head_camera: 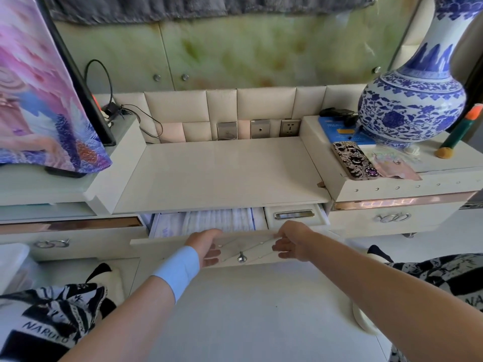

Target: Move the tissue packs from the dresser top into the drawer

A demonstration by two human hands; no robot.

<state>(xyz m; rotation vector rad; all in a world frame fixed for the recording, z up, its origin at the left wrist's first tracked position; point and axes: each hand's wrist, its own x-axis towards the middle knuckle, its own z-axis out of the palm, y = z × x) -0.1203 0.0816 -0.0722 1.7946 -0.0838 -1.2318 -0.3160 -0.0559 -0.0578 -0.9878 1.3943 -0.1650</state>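
Both bare forearms reach forward; left hand (pixel 206 246) and right hand (pixel 290 244) lie flat on drawer (pixel 243 250) front either side of knob (pixel 241 257), fingers spread, gripping nothing; tissue packs (pixel 209 222) lie in rows inside part-open drawer; dresser top (pixel 222 173) above; vase (pixel 413 100), phone (pixel 355 163) on right ledge

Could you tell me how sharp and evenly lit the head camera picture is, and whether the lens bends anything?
Head view: soft daylight, no hard shadows; the dresser top shows a faint sheen. The tissue packs in the drawer look smeared, print unreadable. The left hand and right hand are slightly blurred. Wide-angle distortion bows the vase and the dresser edges.
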